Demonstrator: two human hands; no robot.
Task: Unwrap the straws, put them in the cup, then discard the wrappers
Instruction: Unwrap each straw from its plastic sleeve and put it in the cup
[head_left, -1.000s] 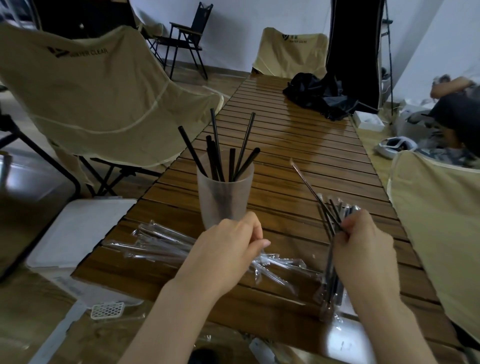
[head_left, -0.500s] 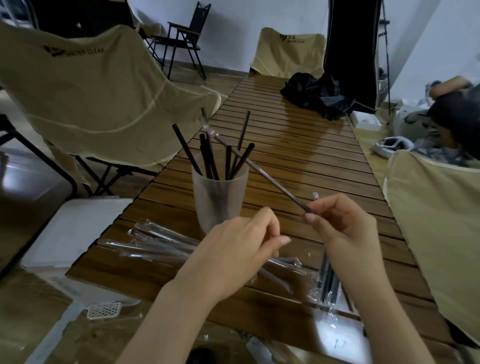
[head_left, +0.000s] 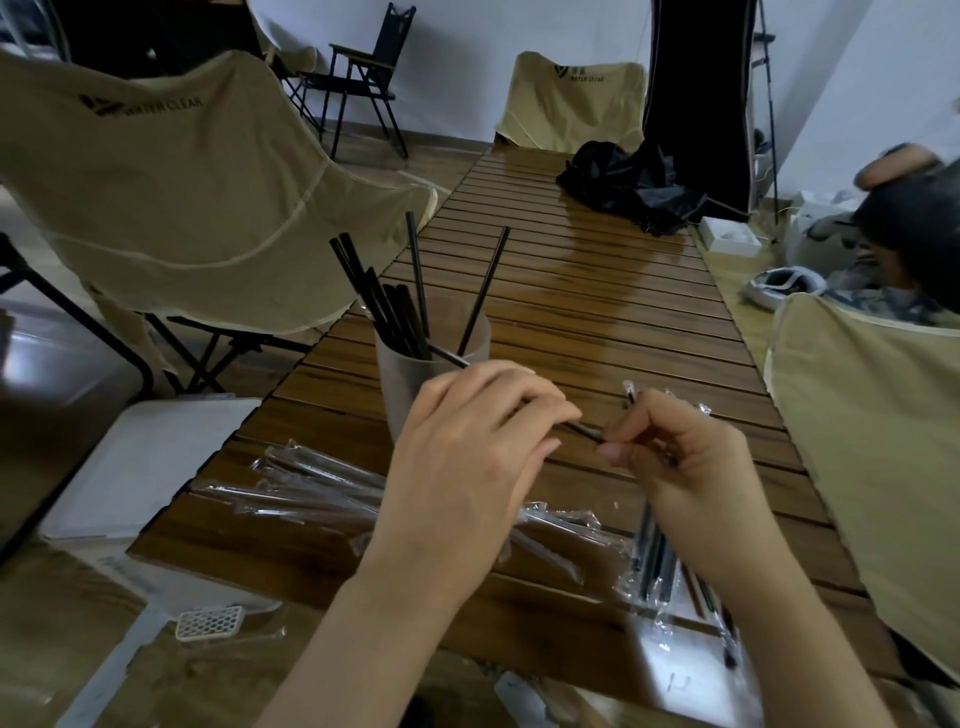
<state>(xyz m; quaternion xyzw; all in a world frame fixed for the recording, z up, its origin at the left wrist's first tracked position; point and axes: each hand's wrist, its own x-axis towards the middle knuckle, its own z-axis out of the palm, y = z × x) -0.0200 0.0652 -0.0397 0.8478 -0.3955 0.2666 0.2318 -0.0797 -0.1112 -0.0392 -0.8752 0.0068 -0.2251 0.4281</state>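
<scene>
While both hands meet just in front of the cup (head_left: 410, 387), they share one thin black straw (head_left: 584, 432) that runs slantwise between them. The left hand (head_left: 467, 457) curls its fingers over the straw's upper stretch, whose far end shows past the knuckles beside the cup's rim; whether clear film covers that end I cannot tell. The right hand (head_left: 680, 467) pinches the straw's near tip between thumb and forefinger.

The cup is a frosted, translucent tumbler just beyond the left hand, holding several bare black straws (head_left: 395, 301) that lean outward at different angles. Under and to the left of the left wrist lies a loose heap of crinkled, glossy clear wrappers (head_left: 291, 488). Beneath the right wrist sits a bundle of black wrapped straws (head_left: 657, 561) in clear film, lengthwise toward the near edge.

The worktop (head_left: 597, 312) is dark, glossy wooden slats, long and narrow, running away from the hands with bare boards past the cup up to a crumpled black cloth (head_left: 623, 187). Beige fabric folding chairs (head_left: 197, 197) stand close along both long edges.
</scene>
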